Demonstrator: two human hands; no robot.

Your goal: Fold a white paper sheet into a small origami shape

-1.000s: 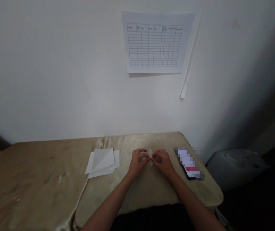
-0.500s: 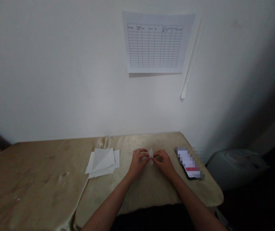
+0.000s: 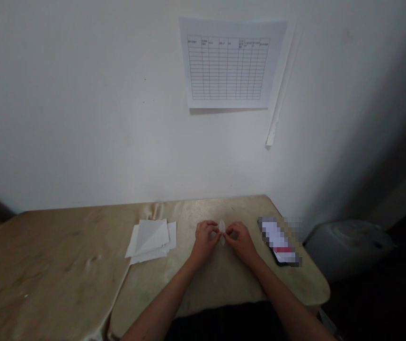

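A small folded piece of white paper (image 3: 222, 226), narrow and pointed at its far and near ends, is between my two hands over the cloth-covered table. My left hand (image 3: 206, 237) pinches its left edge between thumb and fingers. From the other side, my right hand (image 3: 238, 238) pinches the right edge the same way. The fingertips hide the middle of the paper. Left of my hands lies a loose stack of white paper sheets (image 3: 152, 240).
A phone (image 3: 277, 241), partly pixelated, lies on the table's right side. The table (image 3: 64, 265) has a shiny gold cloth and backs onto a white wall. A printed chart (image 3: 229, 68) hangs there. A pale plastic container (image 3: 348, 246) stands beyond the right edge.
Both hands stay in nearly the same place, still pinching the folded paper. My fingertips have drawn very slightly apart, and a little more of the paper's middle shows.
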